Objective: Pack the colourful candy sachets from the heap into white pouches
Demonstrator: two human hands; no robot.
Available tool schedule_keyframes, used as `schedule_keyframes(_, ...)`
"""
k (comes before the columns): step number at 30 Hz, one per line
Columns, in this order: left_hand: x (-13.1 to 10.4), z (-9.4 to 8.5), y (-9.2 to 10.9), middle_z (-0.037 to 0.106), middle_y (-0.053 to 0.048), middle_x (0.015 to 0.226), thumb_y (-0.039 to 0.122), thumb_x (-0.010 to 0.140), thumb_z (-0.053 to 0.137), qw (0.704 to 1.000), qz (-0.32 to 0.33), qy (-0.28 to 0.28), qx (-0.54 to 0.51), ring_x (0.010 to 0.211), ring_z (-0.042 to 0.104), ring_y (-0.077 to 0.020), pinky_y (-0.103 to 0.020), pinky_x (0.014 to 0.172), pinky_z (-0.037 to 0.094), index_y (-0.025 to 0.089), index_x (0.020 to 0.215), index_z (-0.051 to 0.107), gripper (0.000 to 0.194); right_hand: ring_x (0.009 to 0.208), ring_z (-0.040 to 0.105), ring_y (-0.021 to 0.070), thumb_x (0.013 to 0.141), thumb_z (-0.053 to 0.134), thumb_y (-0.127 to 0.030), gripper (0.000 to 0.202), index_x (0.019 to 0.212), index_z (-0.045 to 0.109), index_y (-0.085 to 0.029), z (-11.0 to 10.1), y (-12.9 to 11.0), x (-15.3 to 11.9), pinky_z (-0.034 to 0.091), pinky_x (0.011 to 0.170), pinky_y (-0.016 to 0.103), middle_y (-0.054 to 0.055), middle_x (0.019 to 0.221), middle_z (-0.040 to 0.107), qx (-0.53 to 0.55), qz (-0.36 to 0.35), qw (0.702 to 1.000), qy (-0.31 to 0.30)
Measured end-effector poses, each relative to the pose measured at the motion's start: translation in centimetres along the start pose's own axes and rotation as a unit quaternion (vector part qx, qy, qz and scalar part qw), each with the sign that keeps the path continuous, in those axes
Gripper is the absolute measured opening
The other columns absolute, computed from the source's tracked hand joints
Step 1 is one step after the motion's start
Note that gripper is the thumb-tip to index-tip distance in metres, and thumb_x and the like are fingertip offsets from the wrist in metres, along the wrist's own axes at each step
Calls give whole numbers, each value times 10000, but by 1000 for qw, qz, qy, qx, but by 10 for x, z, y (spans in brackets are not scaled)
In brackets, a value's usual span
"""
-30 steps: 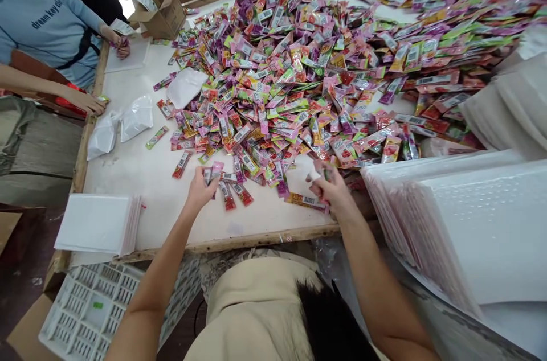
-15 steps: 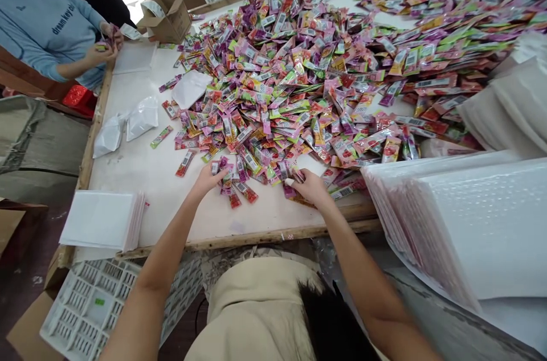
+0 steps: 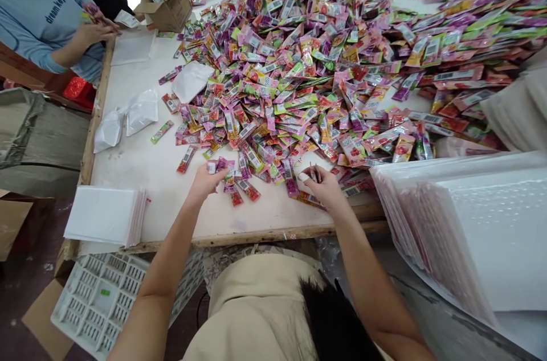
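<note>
My left hand (image 3: 205, 181) is closed on a few purple-and-pink snack sachets (image 3: 223, 168), thumb on top, low over the near part of the white table. My right hand (image 3: 321, 183) is pinched around something thin and dark-edged, seen end-on, probably a sachet. Beside its fingers a purple sachet (image 3: 290, 177) lies at the near edge of the heap. Two red sachets (image 3: 248, 189) rest just right of my left hand. Beyond both hands spreads a big heap of sachets (image 3: 273, 82) in purple, pink, green and red.
White mailer bags (image 3: 99, 216) are stacked at the near left, and a larger stack of bubble mailers (image 3: 499, 224) stands at the right. Filled white pouches (image 3: 142, 112) lie at the left. A co-worker's hands (image 3: 89, 31) hold sachets near an open carton (image 3: 168, 5). A crate (image 3: 92, 298) sits below.
My right hand has drawn a little right, off the purple sachet. My left hand stays nearly in place on its sachets. The co-worker's hands have shifted, and the view has moved slightly.
</note>
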State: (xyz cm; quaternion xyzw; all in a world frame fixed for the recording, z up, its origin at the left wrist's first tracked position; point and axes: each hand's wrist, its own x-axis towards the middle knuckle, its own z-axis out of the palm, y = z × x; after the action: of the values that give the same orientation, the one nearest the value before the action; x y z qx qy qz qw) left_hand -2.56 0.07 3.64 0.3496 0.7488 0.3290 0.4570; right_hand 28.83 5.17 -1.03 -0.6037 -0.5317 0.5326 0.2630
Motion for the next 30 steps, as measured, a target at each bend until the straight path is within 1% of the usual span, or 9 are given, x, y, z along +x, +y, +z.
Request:
schedule_keyframes(3,-4,-1,-1,532,22,564,420,619,747,995,16,34,91,483,454,-106,-206,397,331,170,740,619,306,597,415,136,680,603,-477,301,781,599,-194,-3,6,2,338,575,263,-27,608,477,-62,-25,997,-33)
schedule_keyframes(7,6,2,-1,546,8,566,404,649,730,986,-31,145,78,489,475,-129,-233,423,366,169,794,621,296,649,497,168,701,567,-419,271,838,614,-190,-3,12,6,362,616,277,9,692,584,-119,-4,993,21)
schedule_keyframes(11,32,44,16,620,-35,643,443,696,724,991,21,98,94,604,580,-179,-288,576,460,169,764,614,303,648,493,176,768,549,-431,227,801,578,-208,17,-11,10,348,616,277,8,675,571,-189,-42,981,8)
schedule_keyframes(15,63,81,27,708,-122,951,393,691,751,974,58,136,169,887,660,-262,-341,783,481,163,911,632,340,751,551,200,837,559,-409,218,898,567,-200,50,-44,19,371,663,285,62,850,633,-268,-100,958,7)
schedule_keyframes(18,73,81,19,712,-130,1012,289,680,743,970,39,147,191,925,668,-269,-343,805,476,160,976,640,339,888,598,250,811,634,-345,355,1108,548,-173,65,-49,26,393,687,302,147,1084,636,-354,-74,932,-13)
schedule_keyframes(20,71,73,10,720,-105,944,300,677,737,973,33,129,191,874,674,-265,-337,776,478,163,945,652,312,918,616,271,802,641,-288,412,1180,528,-171,67,-44,26,402,689,310,154,1089,650,-376,-45,925,-36)
schedule_keyframes(22,66,68,4,717,-95,877,399,697,727,974,35,113,192,846,674,-271,-339,760,478,166,892,661,310,919,629,280,802,638,-280,430,1207,529,-185,64,-38,23,406,695,316,133,1042,679,-369,-34,927,-56)
schedule_keyframes(26,62,71,7,705,-131,882,515,674,735,958,26,122,260,890,664,-303,-361,770,473,162,842,658,398,894,633,278,807,641,-379,422,1185,568,-206,58,-33,20,402,696,313,111,1003,701,-339,-30,937,-77)
schedule_keyframes(30,71,74,11,658,-63,705,346,654,741,964,6,90,252,766,647,-254,-326,713,461,164,666,618,220,818,604,240,787,638,-378,280,1007,621,-205,55,-32,28,384,672,295,75,898,688,-299,-36,951,-68)
